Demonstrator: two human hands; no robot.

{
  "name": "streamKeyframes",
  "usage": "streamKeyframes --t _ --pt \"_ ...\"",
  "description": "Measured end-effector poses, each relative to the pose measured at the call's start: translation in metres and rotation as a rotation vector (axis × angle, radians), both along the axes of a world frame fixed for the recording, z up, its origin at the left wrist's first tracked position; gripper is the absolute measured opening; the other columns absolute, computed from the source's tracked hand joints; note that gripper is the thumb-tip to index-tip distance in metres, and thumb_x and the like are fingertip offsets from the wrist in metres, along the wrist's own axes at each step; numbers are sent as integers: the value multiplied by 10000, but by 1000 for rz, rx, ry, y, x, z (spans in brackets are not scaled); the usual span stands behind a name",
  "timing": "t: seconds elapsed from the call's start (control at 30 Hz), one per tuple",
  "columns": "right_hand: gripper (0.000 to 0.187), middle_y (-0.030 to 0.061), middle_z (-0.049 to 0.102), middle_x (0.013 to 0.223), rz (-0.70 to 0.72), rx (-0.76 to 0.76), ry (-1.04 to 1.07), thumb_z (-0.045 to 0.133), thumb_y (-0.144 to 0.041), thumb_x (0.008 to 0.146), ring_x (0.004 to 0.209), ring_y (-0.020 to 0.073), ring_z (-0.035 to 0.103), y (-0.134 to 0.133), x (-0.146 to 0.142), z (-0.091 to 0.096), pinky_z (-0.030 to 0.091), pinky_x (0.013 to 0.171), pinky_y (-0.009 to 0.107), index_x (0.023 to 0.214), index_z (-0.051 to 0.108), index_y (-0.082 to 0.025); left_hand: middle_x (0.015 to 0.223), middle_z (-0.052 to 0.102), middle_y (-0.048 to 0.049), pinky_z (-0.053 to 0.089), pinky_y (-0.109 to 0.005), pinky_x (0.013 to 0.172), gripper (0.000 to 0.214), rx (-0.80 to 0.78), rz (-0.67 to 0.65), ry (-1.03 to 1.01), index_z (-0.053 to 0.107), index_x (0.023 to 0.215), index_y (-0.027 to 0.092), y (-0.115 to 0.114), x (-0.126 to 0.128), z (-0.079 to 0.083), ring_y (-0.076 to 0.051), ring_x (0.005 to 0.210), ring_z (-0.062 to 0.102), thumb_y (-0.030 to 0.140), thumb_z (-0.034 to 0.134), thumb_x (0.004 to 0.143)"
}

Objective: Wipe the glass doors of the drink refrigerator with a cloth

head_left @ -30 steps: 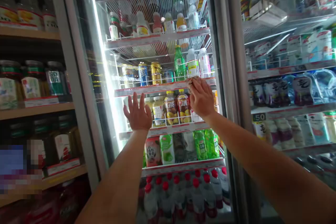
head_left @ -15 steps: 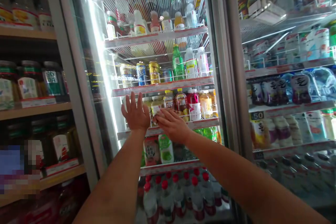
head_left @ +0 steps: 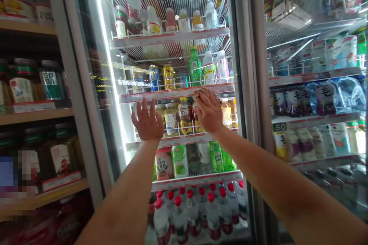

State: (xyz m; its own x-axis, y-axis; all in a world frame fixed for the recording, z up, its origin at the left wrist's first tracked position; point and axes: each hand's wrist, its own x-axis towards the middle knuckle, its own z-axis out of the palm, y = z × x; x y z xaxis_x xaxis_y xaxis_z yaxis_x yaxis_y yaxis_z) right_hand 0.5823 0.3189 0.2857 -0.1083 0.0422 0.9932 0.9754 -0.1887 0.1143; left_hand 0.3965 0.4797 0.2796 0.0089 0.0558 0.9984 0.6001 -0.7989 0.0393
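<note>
Cloth [head_left: 196,95] under R hand [head_left: 210,111], L hand [head_left: 148,121] flat @ cooler glass [head_left: 174,101]

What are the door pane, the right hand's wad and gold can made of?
Door pane: probably clear, glossy glass; light streaks reflect on it. Wad: perhaps matte cloth; looks crumpled, mostly hidden. Gold can: likely shiny metal, from its bright sheen.

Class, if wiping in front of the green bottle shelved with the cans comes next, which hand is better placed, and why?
Probably the right hand: it appears just below the green bottle, with what looks like a cloth under its fingers. The left hand is spread farther left, apparently empty.
</note>
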Motion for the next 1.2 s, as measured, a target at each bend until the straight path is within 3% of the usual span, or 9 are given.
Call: streamKeyframes --t 0.17,0.3,0.37,0.43,0.6,0.7,0.87,1.0,1.2 --pt "447 16 566 1512 93 -226 -195 500 -216 983 1525 309 314 31 -44 -40 291 1267 532 1420 595 -203 1678 262 -97 89 -576 1254 576 -1 -13 1 383 1575 217 0 1 0 -297 1570 174 337 369 1012" --pt "463 30 550 1526 124 -427 -465 493 -192 993 1519 274 334 33 -43 -53 312 1264 511 1451 552 -203 1678 266 -90 48 -589 1257 565 -8 -26 -8 387 1573 233 -1 1 1 -293 1571 173 344 365 1019" --pt "455 15 564 1513 112 -494 -581 488 -179 993 1496 264 379 20 -26 -43 334 1256 501 1441 559 -213 1678 265 -93 48 -584 1261 569 -21 -53 -9 389 1571 228 -3 1 1 -293 1573 166 349 371 1016" --pt "472 -6 561 1514 83 -479 -567 494 -169 985 1494 257 384 1 -3 -22 323 1264 493 1449 551 -236 1682 254 -98 53 -582 1263 577 -33 -66 -2 383 1574 217 -5 1 1 -295 1575 152 350 373 1014" --pt "588 11 471 1582 -34 -87 -50 407 -108 969 1551 270 261 -44 47 35 247 1293 528 1534 459 -266 1689 233 -91 24 -596 1261 583 -49 -60 17 366 1582 212 -7 0 0 -298 1578 134 339 368 1013" --pt "584 30 498 1554 -35 21 54 378 -132 963 1545 313 266 -44 53 41 246 1278 595 1527 477 -248 1691 226 -87 13 -593 1262 592 -60 -56 19 355 1587 219 -7 0 1 -291 1579 130 341 374 1008" --pt "532 25 554 1511 14 -1 31 416 -172 972 1553 306 255 -17 27 0 257 1279 583 1482 540 -260 1695 219 -80 16 -571 1269 597 -81 -53 22 348 1591 226 -8 0 1 -280 1582 118 344 364 1005" --pt "473 23 574 1503 69 -154 -176 487 -205 978 1560 288 241 4 -2 -51 272 1284 532 1440 584 -228 1702 196 -78 -4 -556 1274 599 -97 -92 24 341 1594 223 -9 0 1 -279 1586 88 357 350 1011" --pt "459 38 564 1515 176 -435 -462 527 -199 980 1531 294 317 24 -33 -127 317 1268 517 1437 575 -180 1688 237 -85 44 -570 1264 595 -35 -38 11 357 1587 218 -6 1 0 -277 1581 132 365 348 1011"
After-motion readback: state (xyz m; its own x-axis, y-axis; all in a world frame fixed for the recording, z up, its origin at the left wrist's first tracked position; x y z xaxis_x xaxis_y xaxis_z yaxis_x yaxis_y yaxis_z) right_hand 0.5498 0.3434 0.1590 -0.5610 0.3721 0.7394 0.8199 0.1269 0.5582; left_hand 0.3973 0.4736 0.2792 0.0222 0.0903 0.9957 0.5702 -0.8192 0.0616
